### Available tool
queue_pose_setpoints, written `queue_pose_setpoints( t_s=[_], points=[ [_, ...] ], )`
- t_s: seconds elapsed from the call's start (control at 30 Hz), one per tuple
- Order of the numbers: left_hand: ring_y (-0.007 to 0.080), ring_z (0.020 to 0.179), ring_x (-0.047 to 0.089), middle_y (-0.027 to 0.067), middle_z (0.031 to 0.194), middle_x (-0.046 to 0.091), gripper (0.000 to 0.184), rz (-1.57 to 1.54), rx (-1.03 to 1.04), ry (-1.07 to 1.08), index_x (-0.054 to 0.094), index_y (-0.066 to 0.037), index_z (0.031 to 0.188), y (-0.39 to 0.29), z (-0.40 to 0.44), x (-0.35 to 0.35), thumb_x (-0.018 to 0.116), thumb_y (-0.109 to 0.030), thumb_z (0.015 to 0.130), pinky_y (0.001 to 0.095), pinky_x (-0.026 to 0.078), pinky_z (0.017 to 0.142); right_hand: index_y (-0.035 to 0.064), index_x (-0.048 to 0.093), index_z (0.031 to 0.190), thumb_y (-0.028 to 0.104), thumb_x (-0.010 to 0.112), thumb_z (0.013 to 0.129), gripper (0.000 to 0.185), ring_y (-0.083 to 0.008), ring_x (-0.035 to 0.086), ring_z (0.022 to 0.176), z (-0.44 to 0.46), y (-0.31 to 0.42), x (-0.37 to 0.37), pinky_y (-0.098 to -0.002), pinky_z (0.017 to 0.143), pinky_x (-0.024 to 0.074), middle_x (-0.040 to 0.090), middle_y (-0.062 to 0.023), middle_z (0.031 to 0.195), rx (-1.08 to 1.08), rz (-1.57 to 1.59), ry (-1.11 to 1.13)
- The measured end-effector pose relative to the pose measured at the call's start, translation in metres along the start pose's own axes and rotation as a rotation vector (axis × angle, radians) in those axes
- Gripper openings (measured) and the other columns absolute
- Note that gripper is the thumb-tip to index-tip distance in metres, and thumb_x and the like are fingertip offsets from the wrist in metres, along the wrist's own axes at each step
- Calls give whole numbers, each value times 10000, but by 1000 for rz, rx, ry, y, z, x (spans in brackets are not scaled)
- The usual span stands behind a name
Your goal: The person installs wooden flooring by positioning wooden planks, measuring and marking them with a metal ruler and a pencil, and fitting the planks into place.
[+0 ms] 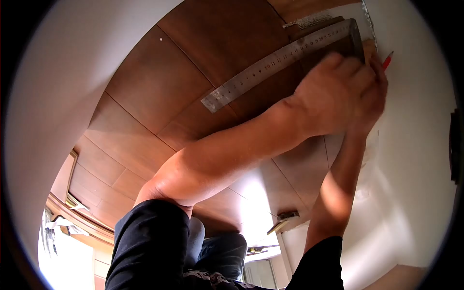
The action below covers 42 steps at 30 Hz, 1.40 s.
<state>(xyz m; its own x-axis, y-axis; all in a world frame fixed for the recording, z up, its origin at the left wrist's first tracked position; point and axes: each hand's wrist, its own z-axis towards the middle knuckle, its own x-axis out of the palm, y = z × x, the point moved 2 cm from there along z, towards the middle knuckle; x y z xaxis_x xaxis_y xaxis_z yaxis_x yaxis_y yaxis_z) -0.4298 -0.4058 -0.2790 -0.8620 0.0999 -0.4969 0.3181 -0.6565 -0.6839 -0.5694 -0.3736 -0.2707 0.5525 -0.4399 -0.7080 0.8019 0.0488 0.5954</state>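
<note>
Where brown floor panels (186, 92) meet a white wall (415, 121): a person's two bare hands come together at the upper right, forearms reaching in from below.
Left hand (331, 94): its fingers are bent and drawn in close, slightly blurred, beside the dark end of the measuring tool; whether they grip anything cannot be told.
Right hand (374, 99): partly covered by the left, it closes around a red pencil (387, 61), whose dark tip points up and outward in front of the wall.
Steel ruler blade (278, 59): flat, silvery and marked with numbers, it slants across the brown panels, one end near the knuckles, the other well out over the floor.
Dark crosspiece (358, 42): set at an angle to the blade's upper-right end, it runs down toward the fingers.
Rough pale strip (313, 20): it lies near the top edge of the floor, just beyond the blade.
Sunlit floor: a bright patch gleams below the forearms, near a small dark-and-pale object (284, 222) too indistinct to identify.
Person: black short sleeves (147, 244) and blue jeans (222, 253) show at the bottom of the scene.
</note>
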Motion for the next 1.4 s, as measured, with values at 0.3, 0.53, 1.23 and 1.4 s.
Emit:
queue_pose_setpoints(
  t_s=[0.3,0.53,1.23,1.4],
  points=[
    [210,846,652,-41,894,606,69,-442,355,-61,670,-194,748,-26,-5,-4,726,-232,763,336,559,732,53,651,1323,141,681,1065,275,-175,666,1135,-5,29,-7,-286,982,530,718,-76,1227,252,-56,18],
    [139,799,648,-55,954,613,96,-493,423,-82,609,-187,768,-33,-11,-10,693,-218,803,301,513,639,38,649,1327,179,609,1074,292,-288,591,1290,-100,51,-41,-412,1080,472,652,-124,1390,12,-299,170],
    [324,1539,358,108,1601,506,564,416,53,438,618,-116,1482,-9,-21,11,593,-406,1000,577,204,1274,-3,561,1373,197,598,1049,382,-477,483,1439,-92,-25,-75,-587,1211,344,555,-279,1518,-166,-233,455],
    [333,1554,332,106,1631,470,633,447,62,489,577,-123,1525,-13,-22,11,585,-506,1021,587,174,1282,-42,531,1425,166,581,1050,432,-474,469,1445,-119,-24,-79,-541,1207,366,522,-302,1531,15,-259,206]
  ],
)
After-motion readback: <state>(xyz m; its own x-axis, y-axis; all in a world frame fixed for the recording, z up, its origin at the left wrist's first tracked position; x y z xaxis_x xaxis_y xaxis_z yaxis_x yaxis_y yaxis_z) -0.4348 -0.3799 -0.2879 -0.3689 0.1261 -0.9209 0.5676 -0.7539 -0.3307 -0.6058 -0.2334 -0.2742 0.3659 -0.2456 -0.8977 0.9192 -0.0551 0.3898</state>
